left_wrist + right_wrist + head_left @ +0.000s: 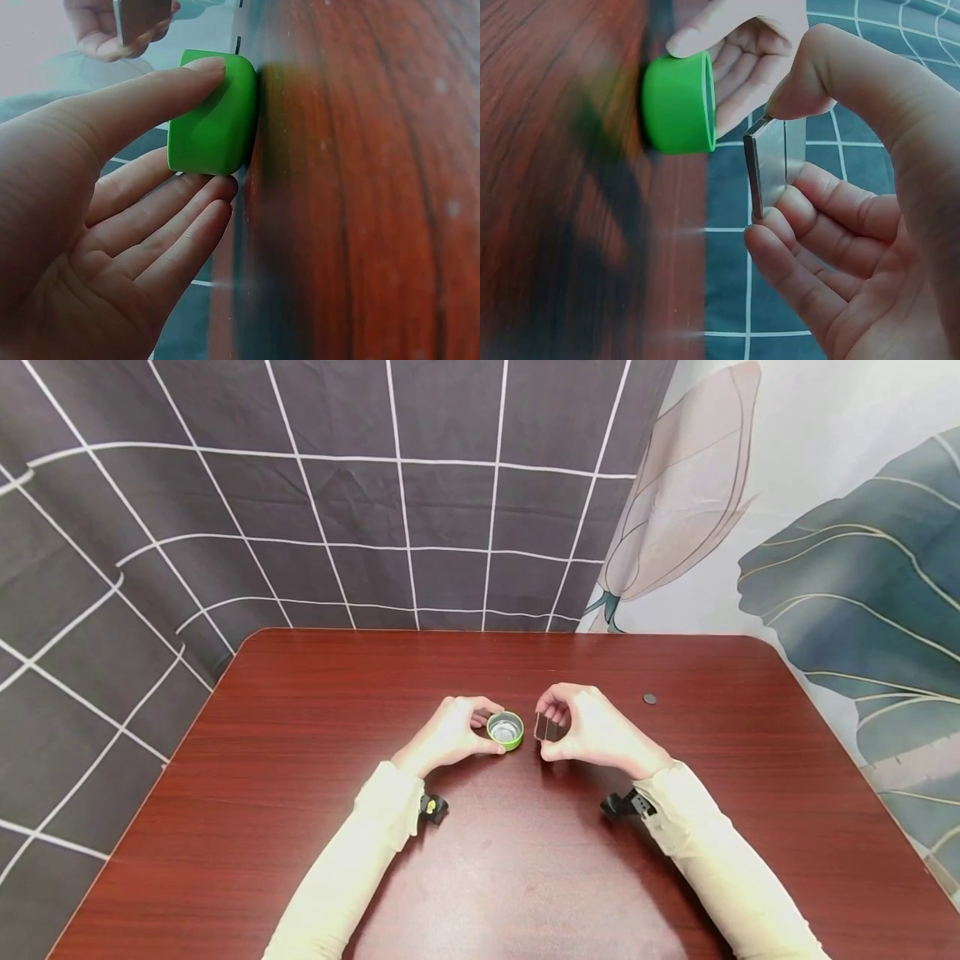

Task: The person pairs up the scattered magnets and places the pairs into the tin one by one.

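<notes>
Between the thumb and fingers of my left hand (453, 732) is a small round green cup (505, 731) with a shiny silver inside. Its open top faces up and its base is at the tabletop. In the left wrist view the thumb lies on the green wall (217, 120) and the fingertips are at the far side. Just right of the cup, my right hand (592, 727) pinches a thin rectangular metal plate (769, 165) on edge, thumb above and fingertips below. A dark line divides the plate's face. A gap separates plate and cup.
A small dark round disc (649, 698) lies on the reddish-brown table (480, 877), right of and beyond my right hand. A dark gridded curtain (345, 493) hangs behind the table's far edge, with a leaf-patterned one (847, 568) at the right.
</notes>
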Action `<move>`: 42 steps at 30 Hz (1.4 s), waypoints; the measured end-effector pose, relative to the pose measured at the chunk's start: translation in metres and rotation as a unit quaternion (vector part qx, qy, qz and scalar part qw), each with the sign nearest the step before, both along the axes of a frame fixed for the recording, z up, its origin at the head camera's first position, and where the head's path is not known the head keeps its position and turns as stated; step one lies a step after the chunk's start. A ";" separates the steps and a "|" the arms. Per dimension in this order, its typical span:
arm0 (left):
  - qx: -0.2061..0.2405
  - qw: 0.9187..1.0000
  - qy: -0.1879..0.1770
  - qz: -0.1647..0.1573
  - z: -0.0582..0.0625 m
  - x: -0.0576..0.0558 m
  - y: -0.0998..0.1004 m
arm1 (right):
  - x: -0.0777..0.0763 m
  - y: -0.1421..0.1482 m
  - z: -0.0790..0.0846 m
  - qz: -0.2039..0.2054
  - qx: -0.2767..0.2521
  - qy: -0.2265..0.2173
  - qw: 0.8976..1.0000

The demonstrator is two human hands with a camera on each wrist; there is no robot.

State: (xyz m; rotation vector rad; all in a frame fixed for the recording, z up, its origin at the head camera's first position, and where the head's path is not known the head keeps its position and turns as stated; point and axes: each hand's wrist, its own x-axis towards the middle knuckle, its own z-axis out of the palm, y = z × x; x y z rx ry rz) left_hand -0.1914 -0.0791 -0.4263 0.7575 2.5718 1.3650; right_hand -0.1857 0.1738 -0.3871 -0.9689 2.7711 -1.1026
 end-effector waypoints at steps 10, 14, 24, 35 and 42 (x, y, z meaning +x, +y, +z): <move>-0.003 1.000 0.002 0.004 -0.001 -0.001 0.000 | -0.007 -0.004 0.001 0.002 -0.041 0.003 0.999; -0.009 1.000 -0.009 0.003 0.002 -0.001 0.000 | -0.010 -0.005 -0.001 0.001 -0.058 -0.003 0.998; -0.006 1.000 -0.011 0.001 0.002 -0.001 0.000 | -0.013 -0.009 -0.004 0.006 -0.092 -0.005 0.996; -0.004 1.000 -0.012 -0.003 0.002 -0.002 0.000 | -0.017 -0.019 -0.012 0.017 -0.121 -0.017 0.992; -0.007 1.000 -0.012 -0.001 0.002 -0.002 -0.001 | -0.019 -0.026 -0.017 0.026 -0.126 -0.024 0.991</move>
